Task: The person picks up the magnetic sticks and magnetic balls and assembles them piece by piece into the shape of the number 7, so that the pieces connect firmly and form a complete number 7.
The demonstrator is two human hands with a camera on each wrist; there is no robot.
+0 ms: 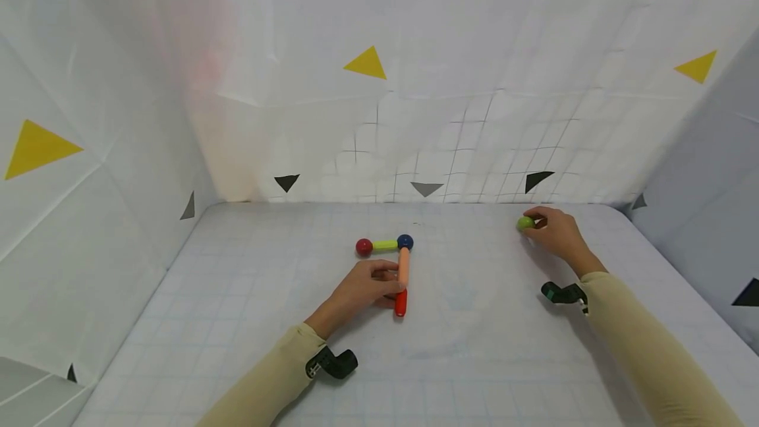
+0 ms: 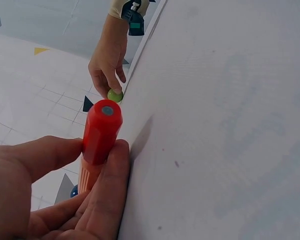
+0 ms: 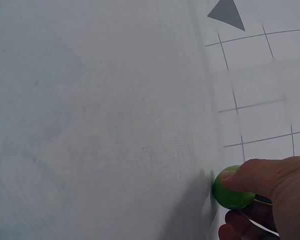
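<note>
On the table a red ball (image 1: pixel 364 247), a yellow-green magnetic rod (image 1: pixel 385 245) and a dark blue ball (image 1: pixel 406 242) form a row. An orange magnetic rod (image 1: pixel 404 265) runs from the blue ball towards me, and a red magnetic rod (image 1: pixel 400 304) lies end to end with it. My left hand (image 1: pixel 370 284) pinches the red rod near where the two meet; a grey metal tip (image 2: pixel 107 110) shows on its free end in the left wrist view. Far to the right, my right hand (image 1: pixel 556 232) pinches a green ball (image 3: pixel 232 187) between thumb and fingers.
White sheeting with black and yellow triangles rises behind the table (image 1: pixel 474 361) and at both sides. Each wrist carries a dark camera mount, such as the left mount (image 1: pixel 339 364) and the right mount (image 1: pixel 560 293).
</note>
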